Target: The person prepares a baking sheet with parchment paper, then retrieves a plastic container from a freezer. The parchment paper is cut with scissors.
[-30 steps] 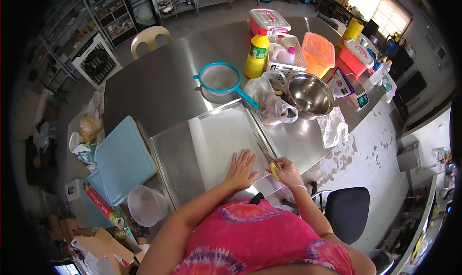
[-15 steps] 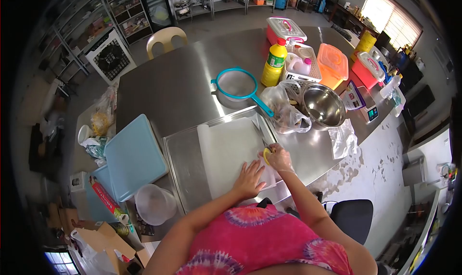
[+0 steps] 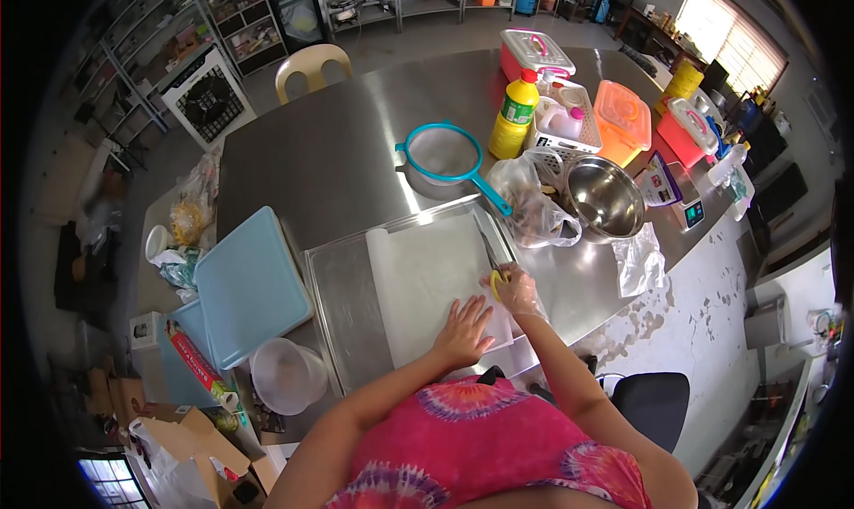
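Observation:
A sheet of white baking paper (image 3: 422,269) lies in a shallow metal tray (image 3: 342,304) in front of me, its left edge rolled. My left hand (image 3: 464,333) rests flat on the paper's near part, fingers spread. In my right hand (image 3: 518,291), which wears a clear plastic glove, are yellow-handled scissors (image 3: 495,280). Their blades point away from me along the paper's right edge. Exactly how far the blades are apart is too small to tell.
Beyond the tray lies a blue-rimmed strainer (image 3: 442,153). To the right are a plastic bag (image 3: 534,202), a steel bowl (image 3: 605,197) and a yellow bottle (image 3: 514,117). On the left stand a light blue lid (image 3: 253,286) and a clear tub (image 3: 288,375).
The camera view has shifted slightly. My left hand stays flat on the paper, and my right hand keeps the scissors at the paper's right edge with hardly any movement.

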Motion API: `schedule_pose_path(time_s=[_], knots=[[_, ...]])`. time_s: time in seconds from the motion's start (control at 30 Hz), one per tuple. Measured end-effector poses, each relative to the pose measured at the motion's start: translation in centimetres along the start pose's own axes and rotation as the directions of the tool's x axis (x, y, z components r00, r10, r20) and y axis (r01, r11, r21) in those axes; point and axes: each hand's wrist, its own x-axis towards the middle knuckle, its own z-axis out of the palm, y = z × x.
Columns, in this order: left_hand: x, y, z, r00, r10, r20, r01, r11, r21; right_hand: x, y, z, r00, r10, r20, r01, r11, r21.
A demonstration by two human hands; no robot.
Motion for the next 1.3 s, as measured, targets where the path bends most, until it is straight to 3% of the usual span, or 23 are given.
schedule_pose_path(time_s=[0.6,0.83,1.0,1.07,1.17,1.23,1.3], knots=[[0.0,0.0,0.1,0.999,0.01,-0.039,-0.01,1.0,-0.008,1.3,-0.3,0.2,0.995,-0.077,-0.057,0.076,0.997,-0.013],[0.0,-0.1,0.3,0.999,0.003,-0.045,-0.004,1.0,-0.016,-2.0,0.0,-7.9,0.997,0.059,0.052,-0.056,0.997,-0.058],[0.0,0.1,0.3,0.997,0.012,-0.071,-0.016,0.998,-0.061,-4.7,5.5,-13.0,0.994,-0.101,-0.03,0.092,0.972,-0.219],[0.1,0.1,0.3,0.997,-0.01,-0.074,0.005,0.998,-0.062,-5.4,7.1,-13.7,0.994,-0.093,-0.056,0.076,0.965,-0.25],[0.2,0.2,0.2,0.998,-0.013,-0.068,0.009,0.998,-0.06,-5.6,9.7,-13.2,0.981,-0.178,-0.084,0.145,0.941,-0.304],[0.2,0.3,0.0,0.998,-0.005,-0.065,0.001,0.998,-0.059,-5.8,9.0,-12.0,0.934,-0.268,-0.237,0.155,0.9,-0.407],[0.3,0.3,-0.1,0.998,0.001,-0.06,-0.004,0.998,-0.057,-5.1,7.5,-10.8,0.937,-0.282,-0.206,0.197,0.915,-0.352]])
